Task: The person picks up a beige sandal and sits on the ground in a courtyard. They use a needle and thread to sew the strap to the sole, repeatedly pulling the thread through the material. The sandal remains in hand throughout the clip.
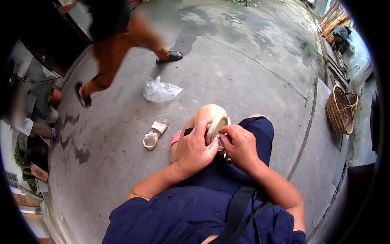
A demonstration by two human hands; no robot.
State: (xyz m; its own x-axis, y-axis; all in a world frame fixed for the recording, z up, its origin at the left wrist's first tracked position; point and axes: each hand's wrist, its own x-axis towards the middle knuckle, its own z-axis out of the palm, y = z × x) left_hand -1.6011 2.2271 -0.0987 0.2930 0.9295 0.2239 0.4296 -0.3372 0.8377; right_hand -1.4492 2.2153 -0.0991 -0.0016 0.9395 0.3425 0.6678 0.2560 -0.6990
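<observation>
A pale sandal (219, 123) is held up over my lap, its sole edge showing between my hands. My left hand (194, 145) is closed around its side, thumb pressed toward the straps. Fingertips of my right hand (240, 147) are pinched together at the strap, close to my left thumb. A small whitish bit shows at those fingertips, too small to name. Part of the sandal is hidden by my fingers. On the ground to my left lies a matching white sandal (156, 132) with straps.
A clear plastic bag (161, 91) sits on the concrete ahead. Beyond it, another person's leg (109, 65) in dark slippers is mid-stride. At right, a woven basket (340, 110) stands by the wall. A terracotta pot (55, 96) and a second person are at far left.
</observation>
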